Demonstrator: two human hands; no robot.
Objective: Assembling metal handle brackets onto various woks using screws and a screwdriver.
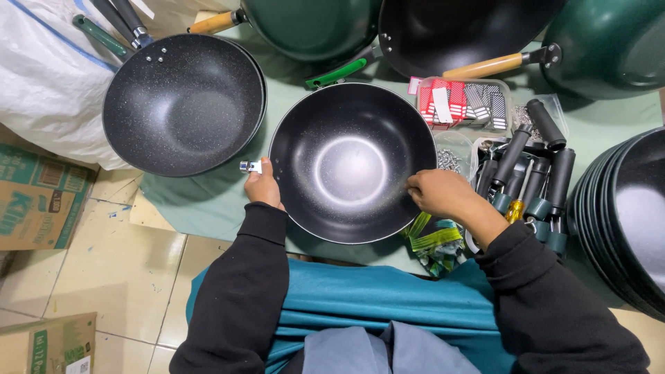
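While the round black speckled non-stick wok (350,163) lay on the green-covered tabletop (208,197), its rim was pinched by the right hand (436,194); the small metal handle bracket (251,166) was pinched by the left hand (263,187). Bracket best kept square, wok steadied.

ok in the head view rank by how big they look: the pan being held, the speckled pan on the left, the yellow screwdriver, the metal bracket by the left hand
1. held pan and speckled pan: look alike, no ranking
2. yellow screwdriver
3. metal bracket, smallest
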